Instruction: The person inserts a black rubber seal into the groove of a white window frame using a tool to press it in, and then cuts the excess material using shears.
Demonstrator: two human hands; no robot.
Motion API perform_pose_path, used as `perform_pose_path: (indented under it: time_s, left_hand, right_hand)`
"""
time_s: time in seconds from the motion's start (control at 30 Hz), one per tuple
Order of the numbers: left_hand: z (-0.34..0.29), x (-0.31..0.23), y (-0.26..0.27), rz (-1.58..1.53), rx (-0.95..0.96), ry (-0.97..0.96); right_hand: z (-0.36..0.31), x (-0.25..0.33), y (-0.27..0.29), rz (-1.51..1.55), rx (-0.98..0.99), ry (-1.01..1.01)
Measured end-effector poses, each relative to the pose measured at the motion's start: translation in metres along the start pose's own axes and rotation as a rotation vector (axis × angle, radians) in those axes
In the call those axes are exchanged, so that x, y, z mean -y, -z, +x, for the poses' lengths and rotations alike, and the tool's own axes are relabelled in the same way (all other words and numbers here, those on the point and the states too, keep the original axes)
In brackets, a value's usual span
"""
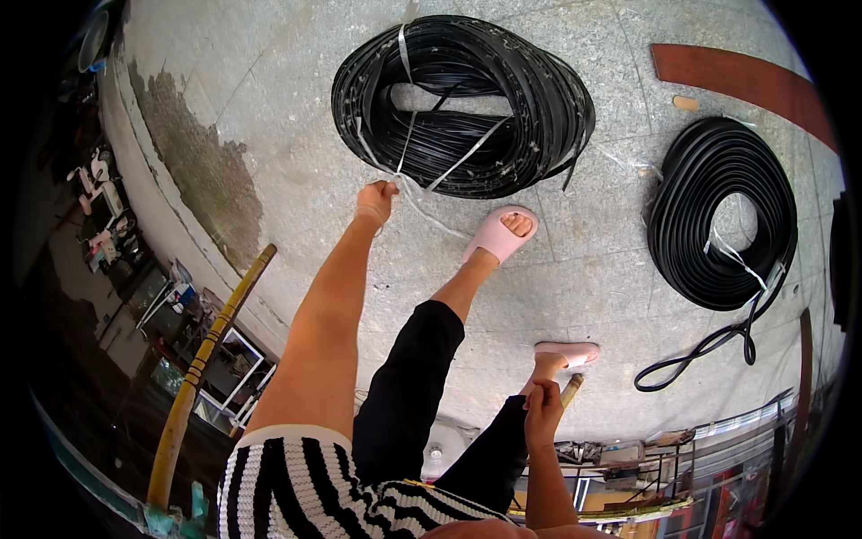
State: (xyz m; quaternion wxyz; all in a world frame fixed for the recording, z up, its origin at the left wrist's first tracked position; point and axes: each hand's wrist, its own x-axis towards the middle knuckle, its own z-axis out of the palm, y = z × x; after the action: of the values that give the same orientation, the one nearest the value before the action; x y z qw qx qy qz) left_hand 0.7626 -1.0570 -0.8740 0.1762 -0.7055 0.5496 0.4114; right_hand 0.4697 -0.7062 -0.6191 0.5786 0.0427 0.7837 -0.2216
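A large oval coil of black tubing or cable (548, 99) lies on the floor ahead, bound by several white straps. My left hand (375, 203) reaches to its near left edge. Its fingers are pinched on a white plastic strap (422, 216) whose loose length trails over the floor toward my foot. My right hand (542, 415) is held low beside my leg, fingers curled closed. Whatever is in them, if anything, is hidden. The end of a yellow bamboo pole (572, 390) shows right by it; I cannot tell whether the hand touches it.
A smaller round black coil (673, 216) with a looped tail lies to the right. Beyond it are a reddish-brown strip (736, 85) and a small tan piece (685, 103). My pink slippers (492, 241) stand near the large coil. A bamboo pole (211, 346) and clutter line the left.
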Motion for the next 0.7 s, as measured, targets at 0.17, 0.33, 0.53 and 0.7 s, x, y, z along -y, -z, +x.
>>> perform_pose_path:
  time_s: [0.17, 0.33, 0.53, 0.7]
  left_hand:
    - [-0.088, -0.037, 0.071, 0.018, 0.094, -0.524]
    - [-0.205, -0.072, 0.148, -0.021, 0.197, -0.518]
    - [-0.188, -0.064, 0.168, 1.205, 0.651, 0.254]
    - [-0.053, -0.139, 0.154, 0.244, -0.267, -0.551]
  right_hand:
    - [-0.003, 0.004, -0.001, 0.059, 0.010, -0.022]
    - [-0.003, -0.007, -0.002, 0.083, 0.043, 0.002]
    - [-0.003, 0.005, -0.007, 0.036, 0.046, -0.044]
    - [0.002, -0.006, -0.001, 0.087, 0.023, -0.026]
